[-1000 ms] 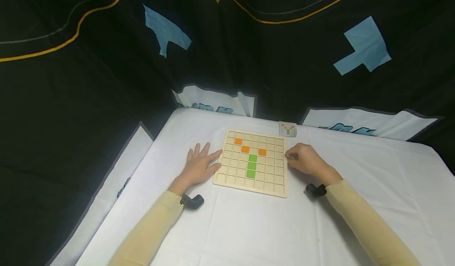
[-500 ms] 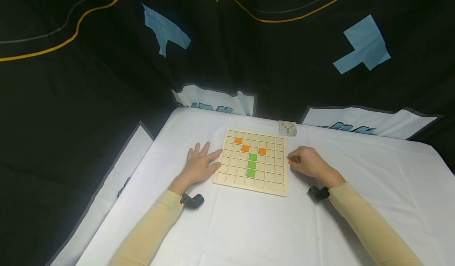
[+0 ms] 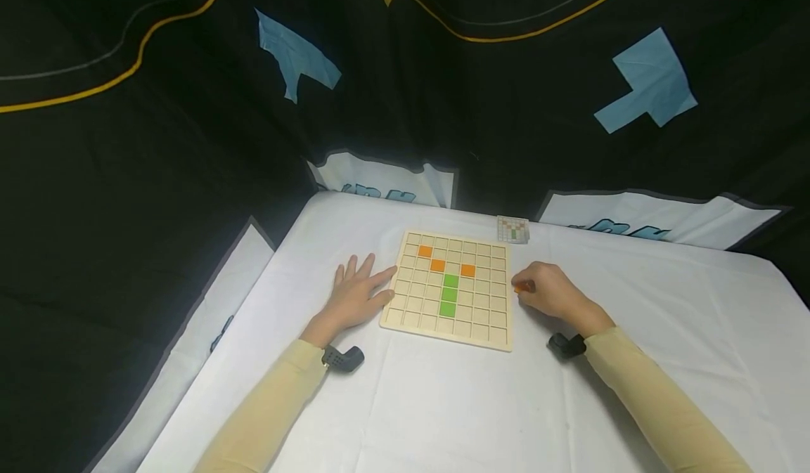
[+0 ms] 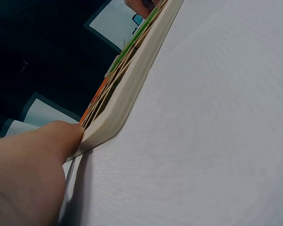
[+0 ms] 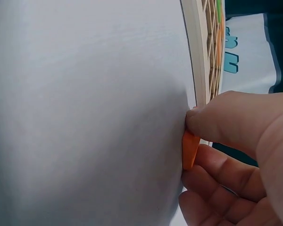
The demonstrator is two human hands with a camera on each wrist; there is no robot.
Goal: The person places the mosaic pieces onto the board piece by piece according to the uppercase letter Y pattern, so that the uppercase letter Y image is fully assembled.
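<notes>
A square wooden grid board (image 3: 477, 316) lies on the white table, with orange and green square tiles set in some cells. My left hand (image 3: 353, 299) rests flat at the board's left edge, fingers spread, thumb and index finger touching the rim. In the left wrist view the thumb (image 4: 61, 141) meets the board's corner. Just off the board's right edge, my right hand (image 3: 549, 292) pinches an orange tile (image 5: 190, 149) between thumb and fingers, low against the tablecloth. Part of that tile is hidden by the thumb.
A small pattern card (image 3: 512, 230) with a printed grid lies behind the board's far right corner. White cloth (image 3: 455, 410) covers the table. A dark curtain (image 3: 405, 107) hangs behind it.
My right hand has shifted slightly right and toward me from the board's edge, and the orange tile in its fingers has come into view. The left hand and the board's tiles stay put.
</notes>
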